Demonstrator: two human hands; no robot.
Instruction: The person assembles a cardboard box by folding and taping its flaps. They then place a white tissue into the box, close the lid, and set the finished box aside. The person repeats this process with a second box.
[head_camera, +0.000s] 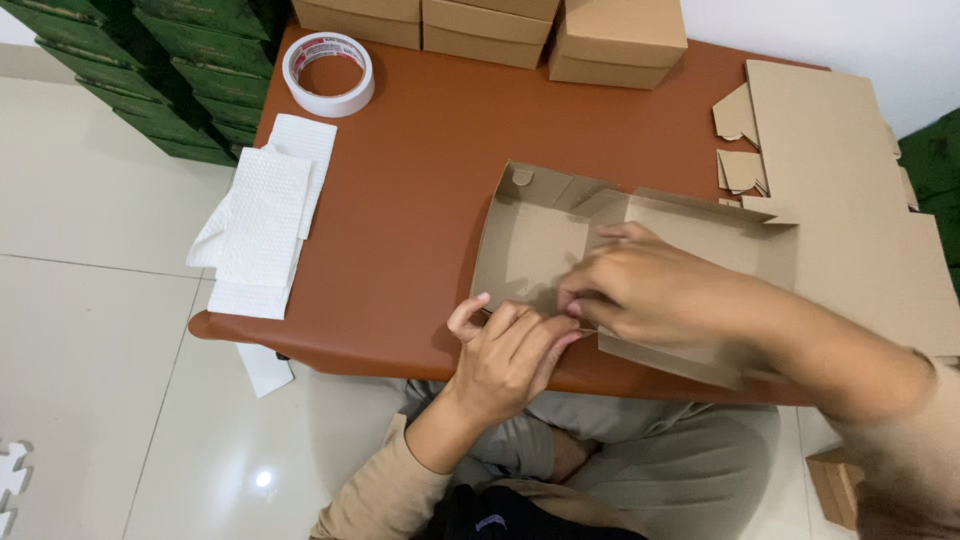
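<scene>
Cardboard box (535, 240), half-folded and open-topped, lies on the brown table (420, 170) at the near edge, toward 5 o'clock from the tape roll (328, 74). Left hand (505, 355) pinches the box's near wall, fingers curled over the rim. Right hand (650, 290) grips the same wall from 3 o'clock; its fingertips and the fold itself are hidden. Flat cardboard blanks (850, 200) at 3 o'clock, partly cut off by the frame edge.

A tape roll (328, 73), white paper sheets (264, 215) and finished brown boxes (620, 40) sit on the brown table (420, 180).
</scene>
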